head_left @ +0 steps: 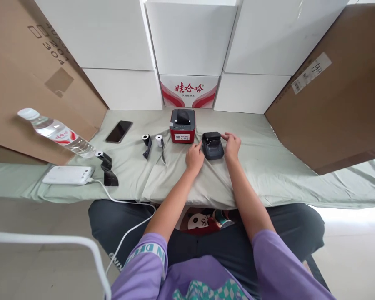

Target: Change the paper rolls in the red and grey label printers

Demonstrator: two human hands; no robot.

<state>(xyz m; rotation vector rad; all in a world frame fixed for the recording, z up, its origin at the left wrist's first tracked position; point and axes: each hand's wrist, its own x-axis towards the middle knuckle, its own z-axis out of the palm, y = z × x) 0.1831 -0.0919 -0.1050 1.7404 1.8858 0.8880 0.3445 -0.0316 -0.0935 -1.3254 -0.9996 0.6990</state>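
Observation:
A small black label printer [212, 146] sits on the green cloth [268, 166] that covers the table, its lid raised. My left hand [194, 157] rests against its left side. My right hand [232, 144] grips its right side, fingers curled over the top edge. Just behind and to the left stands a red and grey printer [183, 125]. Two small paper rolls [158, 140] with black strips lie left of the red printer.
A black phone [118, 131] lies at the back left. A water bottle [56, 132] lies on its side at the far left, near a white power bank [68, 175] with a white cable. White boxes [190, 37] and brown cartons [340, 96] wall the table.

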